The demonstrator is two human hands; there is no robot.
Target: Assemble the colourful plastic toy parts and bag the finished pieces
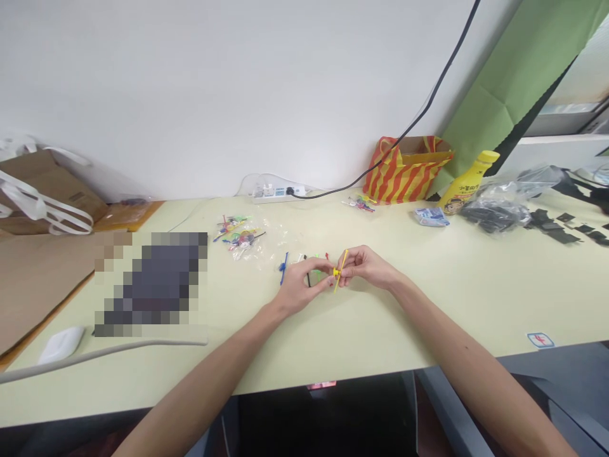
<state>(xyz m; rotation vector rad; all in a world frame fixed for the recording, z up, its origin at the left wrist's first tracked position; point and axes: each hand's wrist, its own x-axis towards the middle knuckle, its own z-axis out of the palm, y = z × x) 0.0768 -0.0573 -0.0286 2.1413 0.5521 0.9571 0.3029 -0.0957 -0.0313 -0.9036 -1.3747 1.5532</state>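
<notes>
Both hands meet over the middle of the pale yellow table [428,298]. My right hand [366,265] pinches a thin yellow cable tie [340,271], which stands slanted between the two hands. My left hand [299,285] is closed with its fingertips on the same yellow tie, and a short black tie [308,277] shows by its fingers. Just behind the hands lie a blue tie [284,267] and small green and red ties.
A clear bag of coloured ties [240,236] lies left of centre, more ties [359,203] near a striped orange bag [404,168]. A power strip [278,191], yellow bottle [469,181], black parts [547,219], cardboard [38,273] and white earbud case [61,344] surround the area.
</notes>
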